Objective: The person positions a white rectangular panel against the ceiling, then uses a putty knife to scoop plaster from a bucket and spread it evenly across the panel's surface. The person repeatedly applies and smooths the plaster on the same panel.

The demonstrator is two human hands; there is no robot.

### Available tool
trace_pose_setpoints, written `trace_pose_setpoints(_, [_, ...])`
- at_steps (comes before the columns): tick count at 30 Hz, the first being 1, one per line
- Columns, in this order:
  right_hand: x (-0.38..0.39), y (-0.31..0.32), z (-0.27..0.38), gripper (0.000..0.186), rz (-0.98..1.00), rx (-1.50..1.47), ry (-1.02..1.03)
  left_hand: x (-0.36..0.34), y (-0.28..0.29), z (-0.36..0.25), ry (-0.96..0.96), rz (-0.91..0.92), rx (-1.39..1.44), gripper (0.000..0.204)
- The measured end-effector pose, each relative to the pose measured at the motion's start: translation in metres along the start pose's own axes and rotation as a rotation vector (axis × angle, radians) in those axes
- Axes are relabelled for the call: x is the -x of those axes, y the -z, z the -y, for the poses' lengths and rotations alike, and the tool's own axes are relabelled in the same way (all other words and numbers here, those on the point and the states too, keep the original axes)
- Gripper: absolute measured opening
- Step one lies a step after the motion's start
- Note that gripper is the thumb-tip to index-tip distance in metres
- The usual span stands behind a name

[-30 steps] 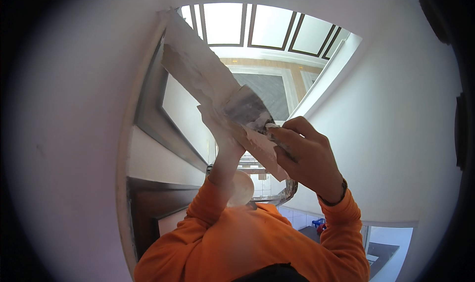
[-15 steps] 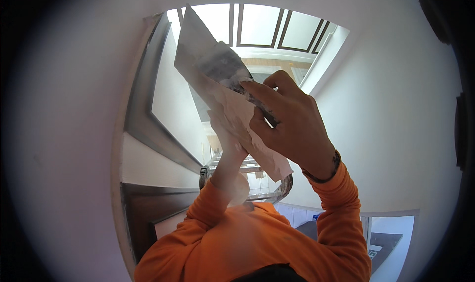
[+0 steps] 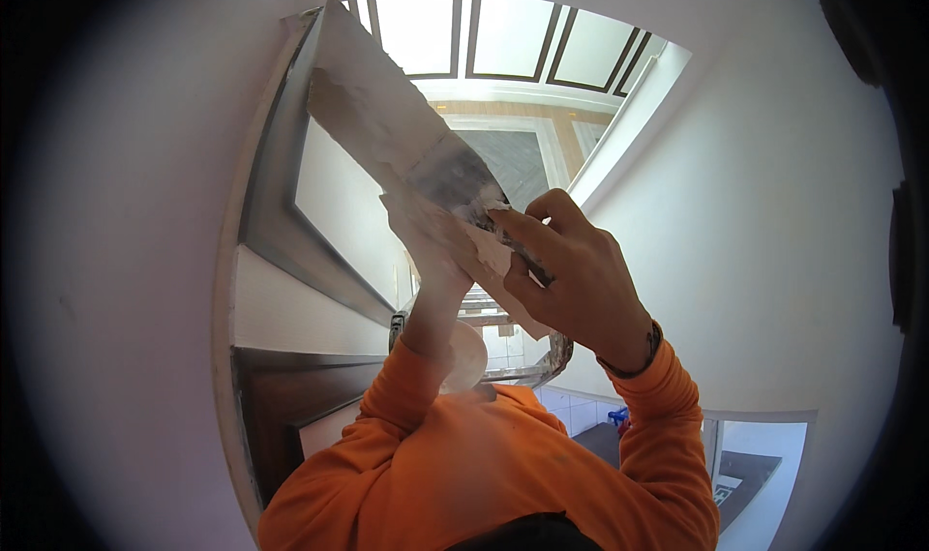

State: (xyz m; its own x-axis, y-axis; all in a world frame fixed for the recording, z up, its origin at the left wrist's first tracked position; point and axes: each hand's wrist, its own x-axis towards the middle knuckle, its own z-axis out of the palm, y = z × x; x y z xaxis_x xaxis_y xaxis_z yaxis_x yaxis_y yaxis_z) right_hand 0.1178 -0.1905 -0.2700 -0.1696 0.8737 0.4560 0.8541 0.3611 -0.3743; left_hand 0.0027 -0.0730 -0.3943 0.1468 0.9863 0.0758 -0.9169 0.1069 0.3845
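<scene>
A long flat plastering blade [image 3: 373,130], smeared with pale filler, slants up and away to the left in front of me. My left hand [image 3: 440,272] grips it from below, its fingers mostly hidden behind the blade. In my right hand [image 3: 581,275] is a putty knife [image 3: 453,176], with the forefinger stretched along it. The knife's wide grey metal lies against the long blade's coated face. A clump of white filler sits near the fingertip.
A ladder [image 3: 479,304] stands below my arms. On the left is a dark-edged door or panel frame [image 3: 290,217]; a white wall [image 3: 764,232] rises on the right. Paned windows [image 3: 416,33] lie beyond. A round pale thing [image 3: 464,356] hangs by my left forearm.
The putty knife has slid down along the long blade toward me. More of the blade's far face shows, and both hands have shifted slightly.
</scene>
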Motion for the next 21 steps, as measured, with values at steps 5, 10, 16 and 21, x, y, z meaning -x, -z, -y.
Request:
trace_pose_setpoints(5, [0.013, -0.006, -0.005, 0.043, 0.032, 0.011, -0.043, 0.003, -0.004, -0.008, -0.019, 0.085, 0.048, 0.081])
trace_pose_setpoints(10, [0.026, -0.002, -0.008, 0.042, 0.101, 0.026, -0.107, 0.003, -0.004, -0.012, -0.205, 0.135, -0.234, 0.078])
trace_pose_setpoints(16, [0.043, 0.002, -0.017, 0.042, 0.140, 0.050, -0.145, -0.011, 0.006, -0.018, -0.104, 0.266, 0.020, 0.078])
trace_pose_setpoints(21, [0.066, 0.007, -0.035, 0.041, 0.129, -0.111, -0.186, -0.014, 0.001, -0.028, -0.107, 0.268, 0.072, 0.076])
